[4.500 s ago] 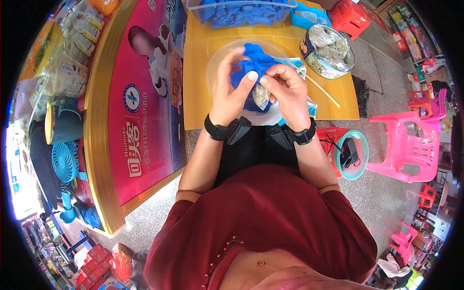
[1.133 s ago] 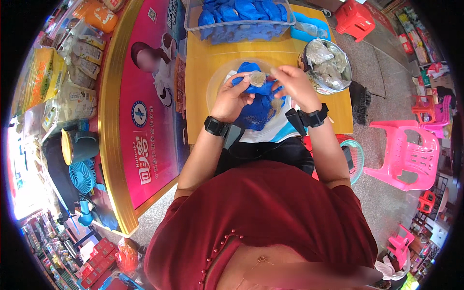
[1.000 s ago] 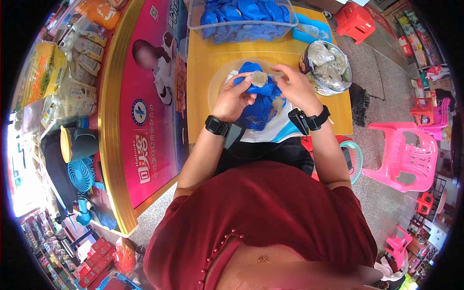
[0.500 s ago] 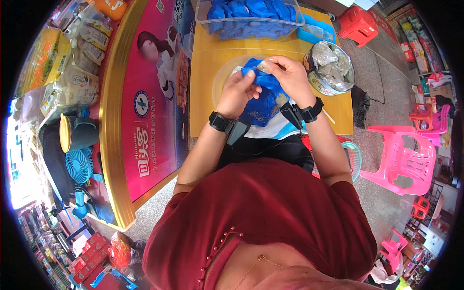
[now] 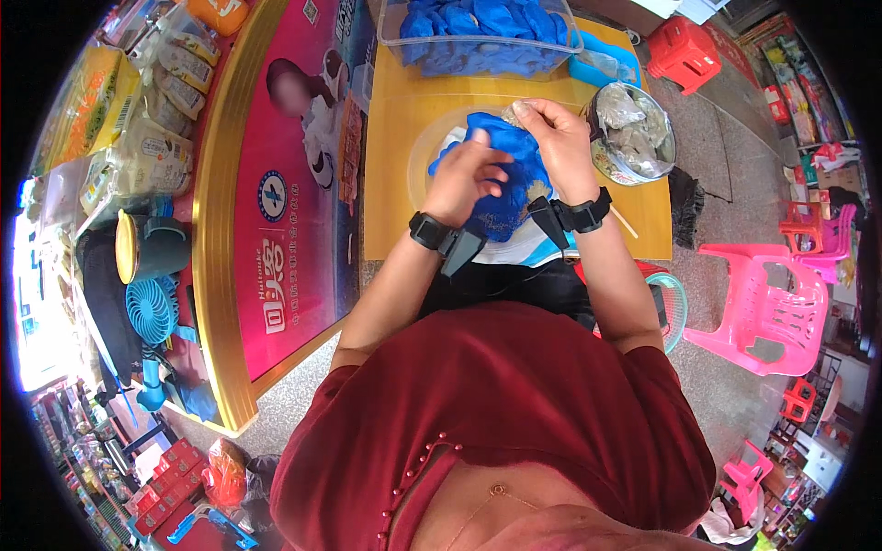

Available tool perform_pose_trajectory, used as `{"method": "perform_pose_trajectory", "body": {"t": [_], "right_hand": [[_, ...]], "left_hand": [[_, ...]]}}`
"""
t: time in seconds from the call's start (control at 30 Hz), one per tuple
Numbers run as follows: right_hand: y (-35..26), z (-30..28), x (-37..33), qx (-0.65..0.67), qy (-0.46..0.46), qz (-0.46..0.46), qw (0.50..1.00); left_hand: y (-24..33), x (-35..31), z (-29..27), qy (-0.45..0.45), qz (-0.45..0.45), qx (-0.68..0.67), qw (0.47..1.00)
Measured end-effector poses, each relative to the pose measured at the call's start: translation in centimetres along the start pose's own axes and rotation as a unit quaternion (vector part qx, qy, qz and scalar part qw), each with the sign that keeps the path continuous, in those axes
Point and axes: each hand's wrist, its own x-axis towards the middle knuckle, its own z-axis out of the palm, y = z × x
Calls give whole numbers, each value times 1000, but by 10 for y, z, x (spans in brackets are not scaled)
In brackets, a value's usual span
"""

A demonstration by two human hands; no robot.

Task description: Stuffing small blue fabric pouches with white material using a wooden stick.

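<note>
Crumpled blue fabric (image 5: 501,197) lies over a round translucent basin (image 5: 421,170) in front of me, with pale crumbs or grains on its lower part. My left hand (image 5: 467,181) is over the left side of this fabric, its thumb and fingers apart and slightly blurred; I see nothing held in it. Above the fabric's upper right edge, my right hand (image 5: 562,142) pinches a small, crumpled, greyish-beige piece (image 5: 512,116) between thumb and fingers. What that piece is I cannot make out. Both wrists wear black straps with small devices.
On the yellow table (image 5: 390,230), a clear plastic box (image 5: 478,46) full of blue pieces stands at the back. A blue tray (image 5: 602,69) and a round tin (image 5: 634,133) of plastic-wrapped lumps are at right. A gold-edged counter (image 5: 220,303) borders the left; a pink chair (image 5: 763,308) stands right.
My left hand has come away from the small piece and its fingers have spread, moving slightly down. My right hand keeps its pinch and has shifted a little to the right.
</note>
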Motion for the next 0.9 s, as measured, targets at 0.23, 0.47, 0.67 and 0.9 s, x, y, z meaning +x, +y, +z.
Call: {"method": "perform_pose_trajectory", "body": {"t": [0.23,0.47,0.67,0.9], "right_hand": [[7,10,-2,77,20,41,996],[22,2,6,121,44,47,991],[19,-5,8,88,57,45,993],[27,-4,5,45,48,57,996]], "left_hand": [[-16,5,-8,-38,36,68,996],[-6,-8,-22,-35,33,155,987],[6,-23,-46,-4,6,260,966],[30,-36,-56,105,145,601,779]]}}
